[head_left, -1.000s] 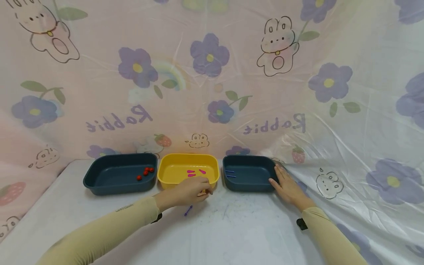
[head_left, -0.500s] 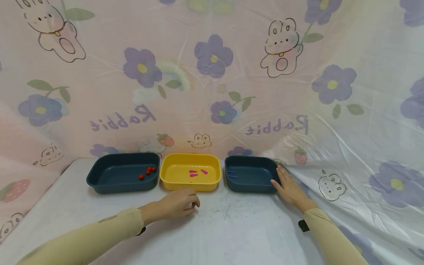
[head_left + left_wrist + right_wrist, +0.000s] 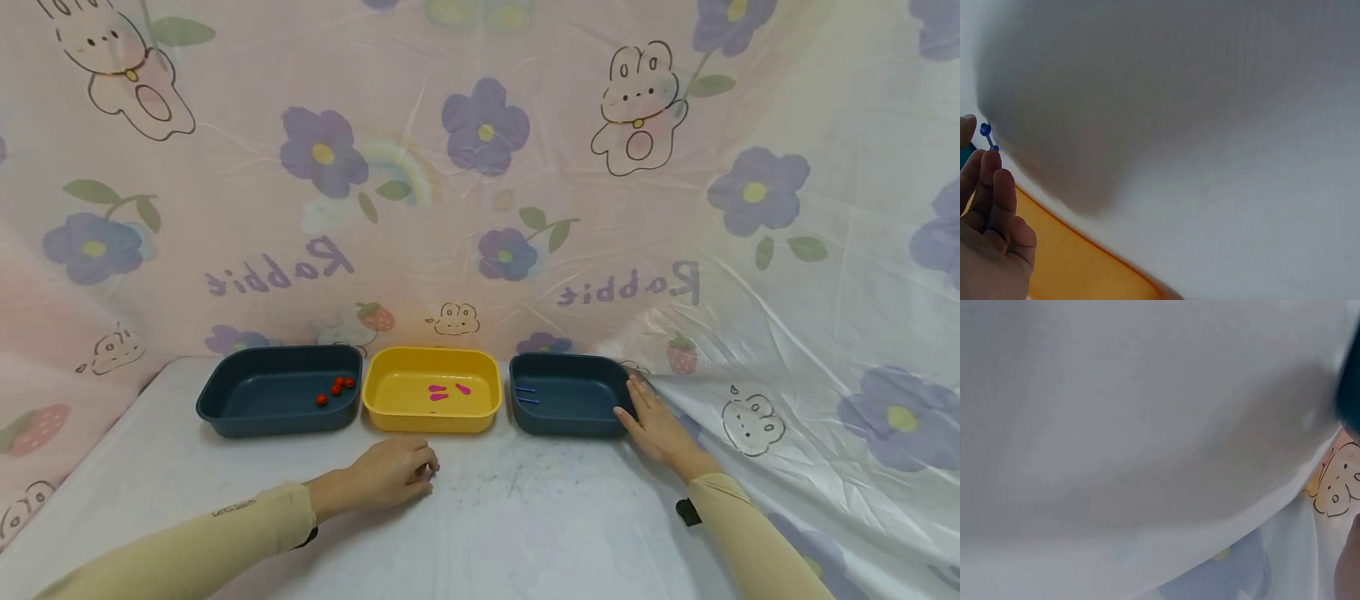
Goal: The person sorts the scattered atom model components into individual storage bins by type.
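My left hand (image 3: 386, 475) is low over the white table, in front of the yellow tray (image 3: 431, 423). A small blue-purple rod with knobbed ends (image 3: 989, 137) shows between its thumb and fingertips. One end of the rod meets a fingertip, while the thumb looks slightly apart from it. My right hand (image 3: 660, 433) rests with straight fingers against the right side of the right dark blue tray (image 3: 567, 427). In the right wrist view, that hand is mostly out of frame.
Three trays stand in a row at the back. The left dark blue tray (image 3: 277, 427) holds several red pieces (image 3: 337, 389). Pink pieces (image 3: 438, 397) lie in the yellow one, and thin blue sticks (image 3: 527, 401) in the right one. A printed curtain (image 3: 480, 208) hangs behind.
My left hand has moved left and toward me, from the yellow tray's front edge to the small rod on the table. The right hand stays at its tray.
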A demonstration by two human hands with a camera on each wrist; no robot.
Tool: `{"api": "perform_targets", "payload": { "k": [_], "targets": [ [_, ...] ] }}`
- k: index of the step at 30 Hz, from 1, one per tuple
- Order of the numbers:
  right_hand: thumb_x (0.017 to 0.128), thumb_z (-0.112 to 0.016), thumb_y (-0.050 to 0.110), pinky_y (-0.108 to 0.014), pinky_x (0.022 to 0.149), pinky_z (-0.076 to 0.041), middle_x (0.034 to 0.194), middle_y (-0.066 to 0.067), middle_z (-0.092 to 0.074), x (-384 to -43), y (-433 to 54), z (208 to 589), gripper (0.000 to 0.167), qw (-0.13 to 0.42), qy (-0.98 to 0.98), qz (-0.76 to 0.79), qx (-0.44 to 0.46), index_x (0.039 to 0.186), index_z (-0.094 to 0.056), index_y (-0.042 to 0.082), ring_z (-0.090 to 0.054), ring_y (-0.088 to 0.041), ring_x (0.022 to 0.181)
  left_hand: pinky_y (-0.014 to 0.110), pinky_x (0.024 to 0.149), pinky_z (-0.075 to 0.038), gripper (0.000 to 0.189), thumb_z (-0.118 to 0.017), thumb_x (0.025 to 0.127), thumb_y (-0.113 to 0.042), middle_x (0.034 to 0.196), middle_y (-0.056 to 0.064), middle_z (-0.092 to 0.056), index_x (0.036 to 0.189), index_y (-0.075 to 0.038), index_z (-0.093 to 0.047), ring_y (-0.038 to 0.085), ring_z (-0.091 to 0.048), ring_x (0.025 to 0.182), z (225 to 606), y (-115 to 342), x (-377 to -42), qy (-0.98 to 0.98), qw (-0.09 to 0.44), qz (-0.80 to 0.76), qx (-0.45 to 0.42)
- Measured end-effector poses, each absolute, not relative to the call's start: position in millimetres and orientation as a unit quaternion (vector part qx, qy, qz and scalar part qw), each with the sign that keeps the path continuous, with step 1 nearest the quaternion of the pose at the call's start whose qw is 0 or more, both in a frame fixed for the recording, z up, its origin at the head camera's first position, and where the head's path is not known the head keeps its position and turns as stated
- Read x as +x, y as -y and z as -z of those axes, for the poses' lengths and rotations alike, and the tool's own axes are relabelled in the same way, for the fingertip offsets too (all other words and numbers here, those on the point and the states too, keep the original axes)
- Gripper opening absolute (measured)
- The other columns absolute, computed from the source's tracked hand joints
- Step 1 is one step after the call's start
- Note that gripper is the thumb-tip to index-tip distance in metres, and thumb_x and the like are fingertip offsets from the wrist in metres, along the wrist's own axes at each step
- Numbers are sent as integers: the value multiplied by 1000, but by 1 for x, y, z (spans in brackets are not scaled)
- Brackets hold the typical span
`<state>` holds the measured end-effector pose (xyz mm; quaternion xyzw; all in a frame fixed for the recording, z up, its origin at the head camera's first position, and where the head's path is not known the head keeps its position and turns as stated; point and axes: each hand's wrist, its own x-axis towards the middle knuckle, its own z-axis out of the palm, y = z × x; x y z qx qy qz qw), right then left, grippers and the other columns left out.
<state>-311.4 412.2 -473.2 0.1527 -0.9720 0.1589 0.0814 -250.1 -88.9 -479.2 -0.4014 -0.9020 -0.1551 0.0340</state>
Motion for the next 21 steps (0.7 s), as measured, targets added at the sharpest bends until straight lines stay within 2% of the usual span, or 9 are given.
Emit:
{"api": "perform_targets", "payload": {
  "k": [8,14,21],
  "targets": [
    [111,-43,47,-68,121,-18,168,-31,-18,-311,-412,476,79,87,970,-167,153,159,-23,-13,-19,-52,153,20,67,-42,22,-83,91,-29,85,-12,-54,106,-18,-73,4,-45,76,480,88,-246,911,5,157,-381],
    [112,-40,46,-67,123,-15,169,-30,-14,-311,-412,474,78,65,975,-156,144,160,-19,-12,-15,-51,155,22,68,-45,20,-82,91,-22,89,-10,-58,107,-16,-73,4,-46,78,478,89,-243,909,0,164,-384],
    [112,-40,46,-67,124,-14,170,-29,-14,-311,-412,472,78,64,976,-152,141,161,-19,-11,-15,-50,155,23,70,-48,16,-80,93,-21,91,-10,-60,107,-17,-72,3,-48,80,482,88,-245,910,2,166,-380]
  ]
}}
